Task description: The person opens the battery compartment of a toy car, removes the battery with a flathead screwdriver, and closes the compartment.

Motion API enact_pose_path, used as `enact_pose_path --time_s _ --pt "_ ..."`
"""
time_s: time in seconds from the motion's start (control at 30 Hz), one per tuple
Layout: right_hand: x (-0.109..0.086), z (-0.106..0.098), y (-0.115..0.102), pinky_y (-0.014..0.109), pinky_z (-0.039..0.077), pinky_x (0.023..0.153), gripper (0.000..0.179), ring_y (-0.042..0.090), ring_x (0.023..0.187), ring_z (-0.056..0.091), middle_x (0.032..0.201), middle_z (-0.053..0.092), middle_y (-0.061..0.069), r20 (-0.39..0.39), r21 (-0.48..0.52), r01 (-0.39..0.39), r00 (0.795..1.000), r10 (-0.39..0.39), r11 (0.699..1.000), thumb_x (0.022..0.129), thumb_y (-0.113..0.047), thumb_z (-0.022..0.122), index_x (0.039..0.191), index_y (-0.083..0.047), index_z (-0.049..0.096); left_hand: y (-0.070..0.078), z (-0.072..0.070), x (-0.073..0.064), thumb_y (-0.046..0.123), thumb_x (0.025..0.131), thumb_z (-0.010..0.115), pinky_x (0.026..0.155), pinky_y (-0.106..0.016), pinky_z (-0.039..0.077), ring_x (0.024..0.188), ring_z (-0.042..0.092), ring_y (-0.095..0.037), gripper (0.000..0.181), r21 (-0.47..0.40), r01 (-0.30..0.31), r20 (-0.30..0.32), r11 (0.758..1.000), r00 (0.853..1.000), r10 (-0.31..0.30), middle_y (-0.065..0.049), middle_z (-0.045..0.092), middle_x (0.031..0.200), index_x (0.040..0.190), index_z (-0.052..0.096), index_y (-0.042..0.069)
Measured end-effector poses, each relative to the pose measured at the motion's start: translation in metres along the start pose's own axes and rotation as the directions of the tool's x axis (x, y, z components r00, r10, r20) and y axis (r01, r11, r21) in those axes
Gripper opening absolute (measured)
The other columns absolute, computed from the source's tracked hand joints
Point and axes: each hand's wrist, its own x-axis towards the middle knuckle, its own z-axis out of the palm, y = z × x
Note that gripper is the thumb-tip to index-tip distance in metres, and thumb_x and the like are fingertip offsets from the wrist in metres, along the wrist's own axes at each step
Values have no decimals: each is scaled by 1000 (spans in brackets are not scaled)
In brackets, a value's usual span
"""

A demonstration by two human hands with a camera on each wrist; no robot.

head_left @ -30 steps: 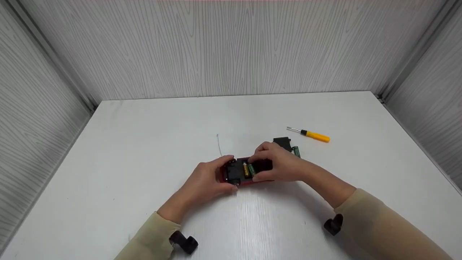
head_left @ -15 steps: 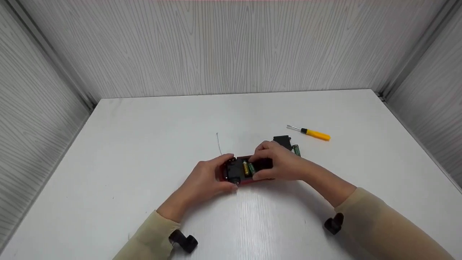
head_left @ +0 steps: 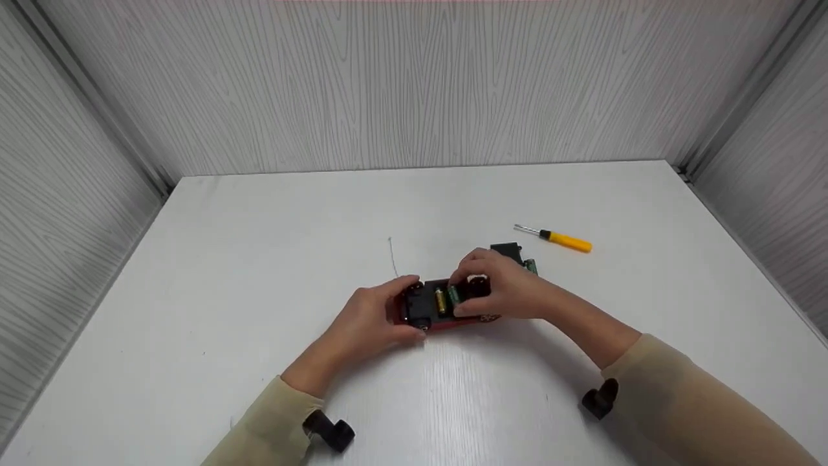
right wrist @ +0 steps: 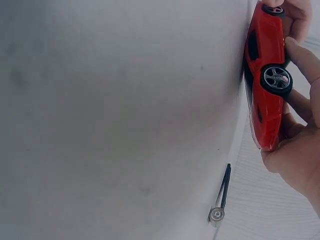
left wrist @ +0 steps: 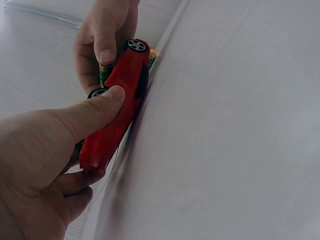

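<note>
A red toy car [head_left: 446,325] lies upside down on the table, its black underside facing up with an open battery compartment. My left hand [head_left: 372,318] grips one end of the car, thumb along its near side, as the left wrist view also shows. My right hand [head_left: 508,288] pinches a green battery [head_left: 453,296] between thumb and fingers. In the left wrist view this green battery [left wrist: 104,75] stands out above the car's underside. A gold battery [head_left: 440,301] lies in the compartment beside it. The right hand hides part of the compartment.
Behind the right hand lie a black cover [head_left: 504,250] and another green battery [head_left: 531,266]. A screwdriver with a yellow handle [head_left: 569,243] lies farther back right. One thin wire [head_left: 392,255] sticks out behind the car. Panels [head_left: 414,84] wall the table's back and sides.
My right hand has risen slightly, and the pinched green battery has come up a little from the compartment. More of the car's right end shows. The left hand keeps its grip.
</note>
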Motion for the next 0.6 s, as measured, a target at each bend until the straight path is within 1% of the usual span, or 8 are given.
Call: enact_pose_path --time_s 0.1,0.23,0.37,0.5,0.6 --pt "-4 -13 1 53 49 104 38 30 120 56 128 63 -1 -53 47 6 999 -3 999 90 -34 87 124 -23 74 0 0 0 27 82 95 114 -45 44 131 59 -20 87 -4 16 7 1000 1000 -16 -5 65 145 157 53 15" --pt "-14 -36 9 55 47 103 40 35 117 57 129 65 4 -144 59 -9 989 17 998 90 -30 87 126 -20 73 0 1 0 27 81 96 114 -45 44 130 59 -19 89 -4 41 16 999 999 -41 -4 64 145 158 52 17" --pt "-27 -56 22 54 42 103 42 35 122 55 132 65 7 -194 49 -51 979 59 998 92 -28 86 129 -16 72 0 1 1 27 81 96 115 -46 43 132 59 -20 89 5 44 12 999 999 -44 -4 64 146 158 53 17" --pt "-41 -68 39 56 41 108 49 36 128 53 137 63 6 -218 36 -126 967 130 991 93 -30 85 135 -12 68 0 1 1 27 81 96 115 -46 44 131 59 -20 89 4 34 9 999 999 -34 -5 64 146 157 53 16" --pt "-49 -74 52 58 41 111 54 38 131 53 140 62 10 -228 28 -188 955 190 982 93 -33 85 138 -10 65 0 0 2 27 81 96 114 -44 44 130 59 -19 89 1 34 12 999 999 -34 -4 64 146 158 53 16"
